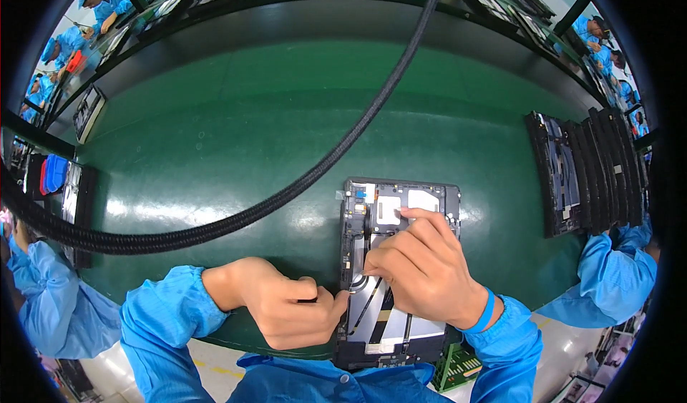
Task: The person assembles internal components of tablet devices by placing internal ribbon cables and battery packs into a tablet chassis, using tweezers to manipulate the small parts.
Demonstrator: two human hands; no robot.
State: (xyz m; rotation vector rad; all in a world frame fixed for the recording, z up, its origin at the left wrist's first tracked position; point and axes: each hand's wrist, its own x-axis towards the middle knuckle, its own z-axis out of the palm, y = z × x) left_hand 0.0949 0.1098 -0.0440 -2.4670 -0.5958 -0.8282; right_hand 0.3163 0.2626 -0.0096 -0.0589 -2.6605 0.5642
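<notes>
One uncovered tablet (390,324) lies on the green table (236,160) against the person's front, presumably so both hands reach its exposed parts. The left hand (286,306) is curled at its left edge and the right hand (426,267) bends over its inner parts, apparently for fine fingertip control; whether either grips anything is not discernible. Beyond, a black cable (365,120) arches across, and black panels (594,174) stand side by side at right, probably saving space.

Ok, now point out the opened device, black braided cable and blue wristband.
Opened device (388,210): head view, white panel near its top.
Black braided cable (286,194): head view, middle of its curve.
Blue wristband (489,312): head view, outer face.
</notes>
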